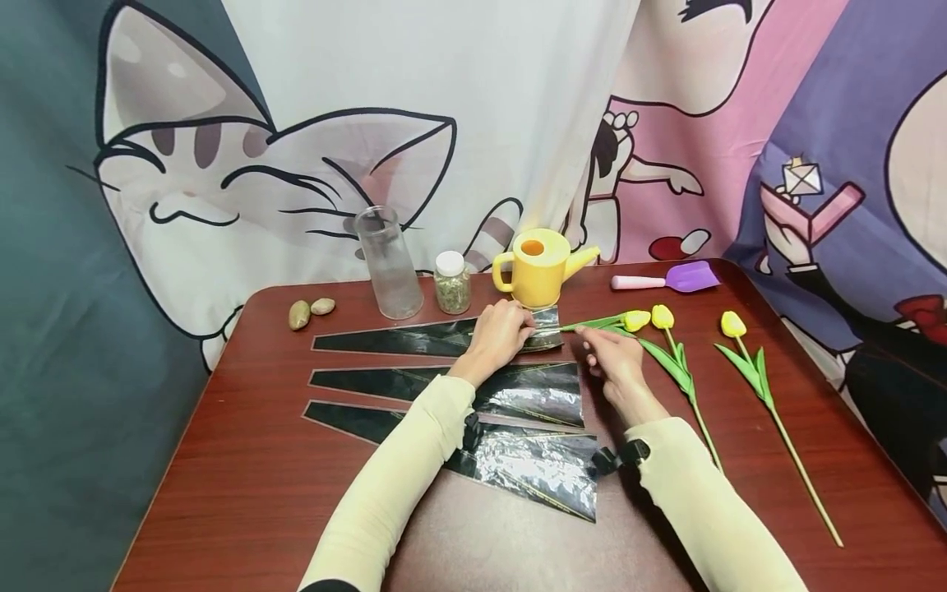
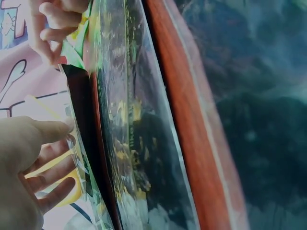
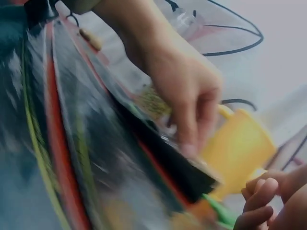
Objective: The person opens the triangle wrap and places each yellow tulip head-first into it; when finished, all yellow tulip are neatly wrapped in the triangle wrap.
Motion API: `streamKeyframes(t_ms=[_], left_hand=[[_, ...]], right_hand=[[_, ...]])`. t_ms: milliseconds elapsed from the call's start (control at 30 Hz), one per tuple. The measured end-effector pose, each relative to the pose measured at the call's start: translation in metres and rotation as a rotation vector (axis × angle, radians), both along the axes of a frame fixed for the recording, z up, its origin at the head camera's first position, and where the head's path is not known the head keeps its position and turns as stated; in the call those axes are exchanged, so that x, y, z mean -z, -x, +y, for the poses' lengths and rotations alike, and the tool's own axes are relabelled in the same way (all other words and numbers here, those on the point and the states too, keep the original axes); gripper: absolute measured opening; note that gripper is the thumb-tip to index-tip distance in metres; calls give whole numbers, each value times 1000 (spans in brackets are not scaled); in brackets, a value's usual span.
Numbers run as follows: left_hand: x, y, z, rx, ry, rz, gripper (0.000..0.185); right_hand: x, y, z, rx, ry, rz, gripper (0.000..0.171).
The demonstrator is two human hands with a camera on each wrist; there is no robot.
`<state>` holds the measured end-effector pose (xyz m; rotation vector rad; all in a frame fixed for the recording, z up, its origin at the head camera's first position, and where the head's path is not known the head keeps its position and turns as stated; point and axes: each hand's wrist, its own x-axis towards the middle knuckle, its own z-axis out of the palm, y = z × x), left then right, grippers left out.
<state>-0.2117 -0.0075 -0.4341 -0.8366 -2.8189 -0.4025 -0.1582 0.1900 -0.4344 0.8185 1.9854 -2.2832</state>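
- Far sleeve point(image 1: 392, 339): dark, glossy, tapered; lay on the counter point(image 1: 244, 493), left hand point(image 1: 497, 333) pinching its wide right end.
- Tulip point(image 1: 608, 321), at sleeve's right: yellow-headed, green-leaved; was gripped by right hand point(image 1: 618, 362).

Three sleeves point(image 1: 533, 390) are laid in rows at centre frame; above, a vase point(image 1: 390, 271), jar point(image 1: 453, 288) and watering can point(image 1: 538, 275) are lined left to right. Stones point(image 1: 299, 315) are placed to the vase's left, tulips point(image 1: 760, 374) at right, below a trowel point(image 1: 688, 278).

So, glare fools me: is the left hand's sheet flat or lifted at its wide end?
Lifted: the left hand pinches the sheet; the right wrist view shows its end off the table.
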Motion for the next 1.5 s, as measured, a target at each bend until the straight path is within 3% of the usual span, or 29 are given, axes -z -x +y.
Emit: streamKeyframes(t_ms=[67,133,267,367,467,533,667,867,1067,1233,1500], left_hand=[[0,0,0,-3,1,1,7],[0,-1,0,-4,2,2,8],[2,-2,0,2,2,8,8],[3,-2,0,5,-3,11,8],[3,-2,1,0,-11,19,9],[5,-1,2,-1,-19,27,9],[7,0,4,5,-23,17,10],[6,-1,4,-13,-18,-5,11],[5,2,2,-8,-33,7,9],[5,1,2,-6,-35,7,8],[4,0,2,-8,-25,3,9]], right_hand=[[-8,1,12,-49,-63,60,18],[-18,4,26,-126,-201,146,25],[-38,15,54,-256,-679,337,30],[-50,34,71,-322,-1013,463,24],[-55,57,83,-479,-1197,558,14],[-53,72,90,-612,-1265,590,7],[-46,87,99,-843,-1328,611,5],[-41,93,100,-1030,-1300,619,7],[-43,92,97,-1160,-1270,541,11],[-43,90,96,-1264,-1221,556,16],[-40,87,96,-1268,-1266,602,16]])
